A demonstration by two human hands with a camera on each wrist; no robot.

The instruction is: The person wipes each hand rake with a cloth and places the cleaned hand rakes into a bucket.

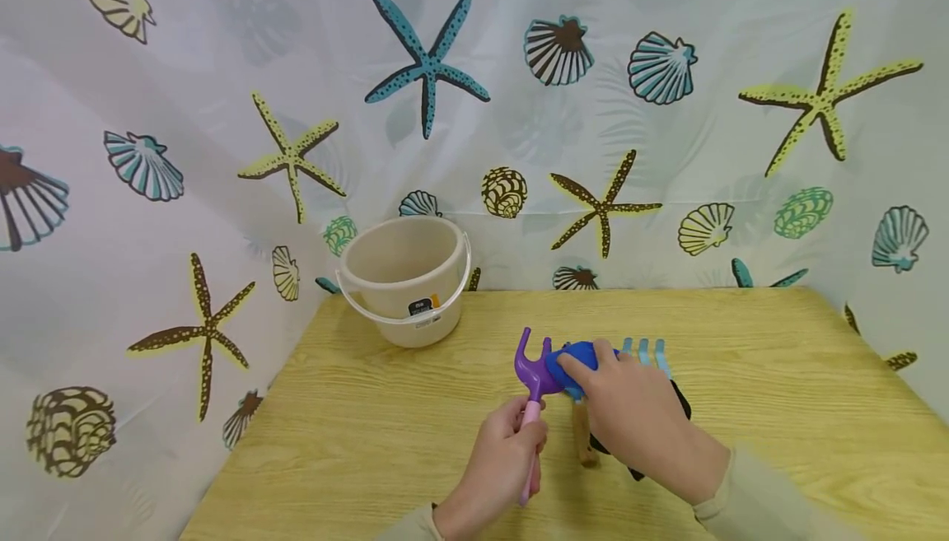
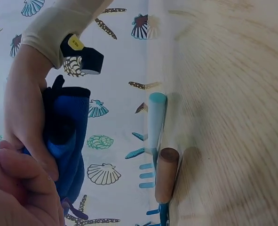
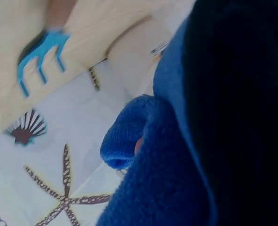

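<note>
My left hand (image 1: 504,442) grips the pink handle of a small purple hand rake (image 1: 530,372), held up over the table with its tines pointing away. In my right hand (image 1: 638,409) is a blue cloth (image 1: 582,360) with a dark edge, its fingers pressing it against the right side of the rake's head. The cloth hides part of that head. Below lie two more hand rakes: one with a wooden handle (image 2: 167,176), the other with a light blue handle (image 2: 156,117). The wooden-handled one shows its blue tines (image 3: 42,52) in the right wrist view.
A cream bucket (image 1: 404,277) with its handle lowered stands at the back left of the wooden table (image 1: 356,442). Behind the table hangs a curtain (image 1: 460,162) printed with starfish and shells.
</note>
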